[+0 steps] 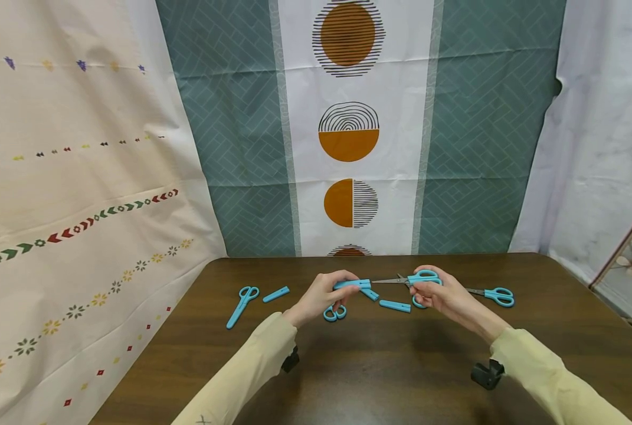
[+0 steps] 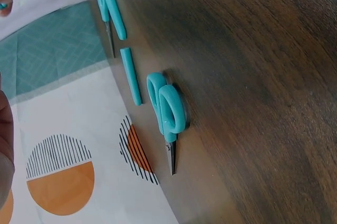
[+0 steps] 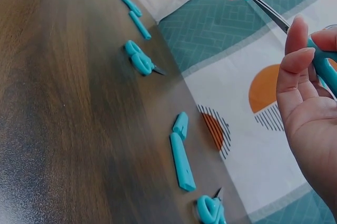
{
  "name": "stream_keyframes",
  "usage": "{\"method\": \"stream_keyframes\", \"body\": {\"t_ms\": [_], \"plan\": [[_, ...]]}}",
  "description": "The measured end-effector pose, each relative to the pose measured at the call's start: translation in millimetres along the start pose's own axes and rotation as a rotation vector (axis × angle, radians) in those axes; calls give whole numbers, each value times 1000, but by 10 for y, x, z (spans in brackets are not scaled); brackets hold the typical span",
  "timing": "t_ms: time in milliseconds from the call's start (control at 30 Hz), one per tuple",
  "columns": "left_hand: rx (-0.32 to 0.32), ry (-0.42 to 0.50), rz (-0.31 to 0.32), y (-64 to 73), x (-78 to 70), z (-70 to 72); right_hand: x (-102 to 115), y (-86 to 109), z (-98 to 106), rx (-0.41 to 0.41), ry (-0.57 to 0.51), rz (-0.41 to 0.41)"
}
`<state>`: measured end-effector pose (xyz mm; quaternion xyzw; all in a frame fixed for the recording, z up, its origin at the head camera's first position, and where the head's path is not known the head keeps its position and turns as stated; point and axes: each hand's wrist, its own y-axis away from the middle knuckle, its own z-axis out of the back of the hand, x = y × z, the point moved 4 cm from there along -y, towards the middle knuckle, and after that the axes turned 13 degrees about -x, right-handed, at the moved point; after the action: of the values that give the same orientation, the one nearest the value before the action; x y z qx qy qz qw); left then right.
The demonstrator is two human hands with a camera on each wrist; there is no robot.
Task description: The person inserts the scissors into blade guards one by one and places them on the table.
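My left hand (image 1: 321,293) pinches a light-blue blade cover (image 1: 354,284) above the table, its mouth turned to the right. In my right hand (image 1: 448,300) is a pair of blue-handled scissors (image 1: 424,277), gripped by the handles with the blades pointing left. The blade tip is right at the cover's mouth, as the right wrist view also shows. Below my left hand lies another pair of scissors (image 2: 171,110) with bare blades. Two loose covers, a short-looking one (image 1: 370,294) and a longer one (image 1: 395,306), lie between the hands.
On the left of the brown table (image 1: 358,378) lie scissors in a cover (image 1: 241,308) and a loose cover (image 1: 276,294). Uncovered scissors (image 1: 498,296) lie at the right; another pair (image 1: 418,303) is partly hidden behind my right hand. Patterned curtains (image 1: 252,147) hang behind the table.
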<state>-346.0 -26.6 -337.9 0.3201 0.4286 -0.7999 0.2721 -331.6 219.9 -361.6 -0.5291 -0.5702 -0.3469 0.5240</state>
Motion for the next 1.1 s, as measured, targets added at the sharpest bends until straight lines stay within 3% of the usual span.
{"method": "stream_keyframes", "body": {"t_ms": [133,567,700,933,1100], "plan": [[13,10,0,21,-191,18,-2,2,-10,-4,2,-7],[28,10,-37,24,-196,11,-14,-7,-48,3,19,-5],[37,19,-41,15,-166,-3,-15,-9,-64,0,12,-10],[9,8,-31,-24,96,-60,-17,-10,-111,13,13,-11],[7,18,-22,-38,133,-74,-8,-18,-151,26,-2,-3]]}}
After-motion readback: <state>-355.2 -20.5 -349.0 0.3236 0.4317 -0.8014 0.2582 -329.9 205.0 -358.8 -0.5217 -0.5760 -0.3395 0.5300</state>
